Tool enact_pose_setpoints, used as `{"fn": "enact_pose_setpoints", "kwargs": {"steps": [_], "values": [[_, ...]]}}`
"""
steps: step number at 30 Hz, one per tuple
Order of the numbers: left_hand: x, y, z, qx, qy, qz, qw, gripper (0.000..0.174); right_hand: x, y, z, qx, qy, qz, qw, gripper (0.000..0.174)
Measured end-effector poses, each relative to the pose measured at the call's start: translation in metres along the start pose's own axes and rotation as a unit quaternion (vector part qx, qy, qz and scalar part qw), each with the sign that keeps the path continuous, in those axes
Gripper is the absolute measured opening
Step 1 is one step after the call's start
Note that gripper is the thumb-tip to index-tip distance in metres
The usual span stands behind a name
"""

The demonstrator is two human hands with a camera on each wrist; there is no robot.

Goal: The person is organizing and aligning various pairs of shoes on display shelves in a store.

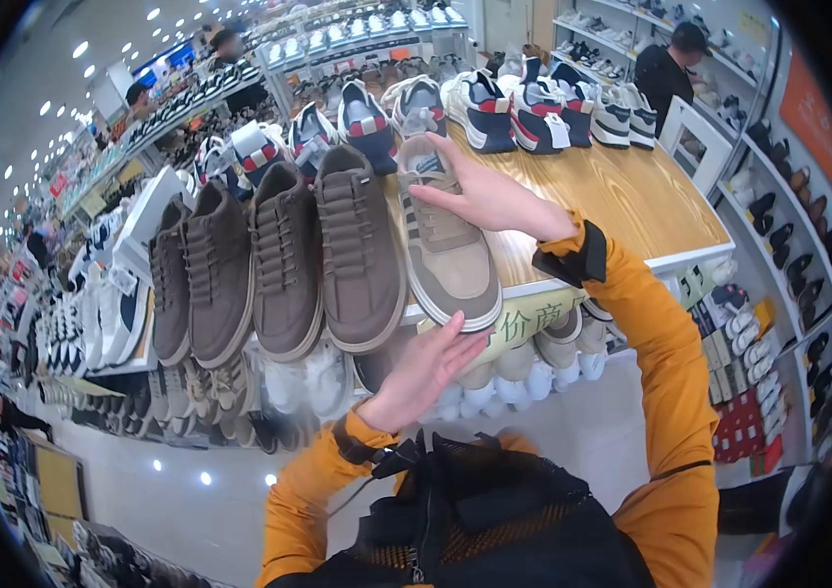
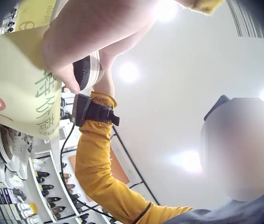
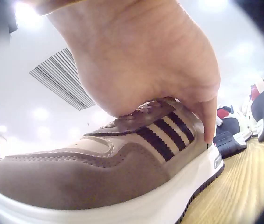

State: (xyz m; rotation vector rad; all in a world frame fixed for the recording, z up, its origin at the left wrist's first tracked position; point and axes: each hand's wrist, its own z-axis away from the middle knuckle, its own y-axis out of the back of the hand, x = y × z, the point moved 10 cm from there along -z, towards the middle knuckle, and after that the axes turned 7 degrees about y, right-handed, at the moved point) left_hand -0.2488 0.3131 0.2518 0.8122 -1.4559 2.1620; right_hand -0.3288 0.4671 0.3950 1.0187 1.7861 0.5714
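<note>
A beige and taupe sneaker (image 1: pixel 450 260) with dark side stripes points its toe toward me over the table's front edge. My right hand (image 1: pixel 494 191) grips it around the collar and heel. In the right wrist view, fingers (image 3: pixel 209 121) lie along its heel, and the white sole (image 3: pixel 188 186) sits close over the wood. My left hand (image 1: pixel 421 372) has its fingers stretched out at the toe, touching the front of the sole. The left wrist view shows part of the dark outsole (image 2: pixel 82 72) beside that hand. To the left stand several dark brown lace-up shoes (image 1: pixel 362 245).
The wooden display table (image 1: pixel 612 196) carries a row of navy, white and red sneakers (image 1: pixel 480 108) behind. A yellow paper sign (image 1: pixel 529 323) hangs at its front edge, above more shoes. Shoe shelves (image 1: pixel 798 206) stand at the right, with a person (image 1: pixel 666 73) near them.
</note>
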Motion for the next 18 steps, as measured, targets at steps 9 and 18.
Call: {"fn": "enact_pose_setpoints", "kwargs": {"steps": [9,18], "values": [[0.004,0.015,0.0,0.062,-0.044,-0.003,0.997,0.047,0.003,-0.001,-0.003,0.008,-0.015,0.075,0.997,0.084],[0.001,0.005,0.003,0.083,-0.12,0.009,0.989,0.054,0.007,0.0,0.046,-0.056,-0.015,0.1,0.993,0.101]]}}
